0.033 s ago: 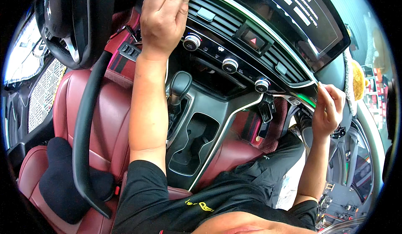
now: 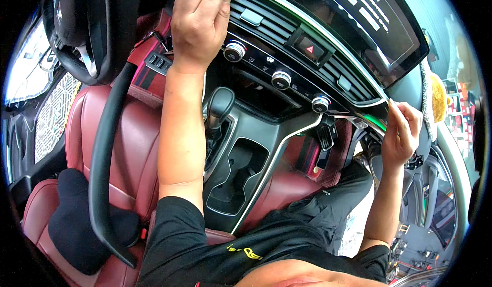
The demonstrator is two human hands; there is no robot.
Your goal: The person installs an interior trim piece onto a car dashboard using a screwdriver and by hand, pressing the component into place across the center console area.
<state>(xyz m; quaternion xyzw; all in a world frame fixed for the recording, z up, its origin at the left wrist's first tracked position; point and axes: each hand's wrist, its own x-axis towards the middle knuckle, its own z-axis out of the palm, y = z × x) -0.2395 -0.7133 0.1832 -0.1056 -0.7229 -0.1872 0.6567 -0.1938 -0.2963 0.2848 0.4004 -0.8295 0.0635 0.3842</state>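
A thin silver trim strip (image 2: 287, 6) edges the top of the dashboard's air vent panel (image 2: 261, 23). My left hand (image 2: 200, 33) reaches up to the strip's left end, its fingers bent and pressed together there; the fingertips are partly cut off by the frame's top. At the opposite end, my right hand (image 2: 402, 135) pinches the strip's corner between thumb and fingers. Between the hands sit a hazard button (image 2: 309, 49) and several round climate knobs (image 2: 281, 80). Just above the strip stands a large lit display (image 2: 376, 28).
Left of my arm is the steering wheel (image 2: 77, 25). A long curved black part (image 2: 100, 179) leans across the red seat (image 2: 84, 125), over a dark cushion (image 2: 72, 225). Below my hands are the gear lever (image 2: 221, 102) and cup holder console (image 2: 238, 169). A yellow fuzzy item (image 2: 438, 97) lies far right.
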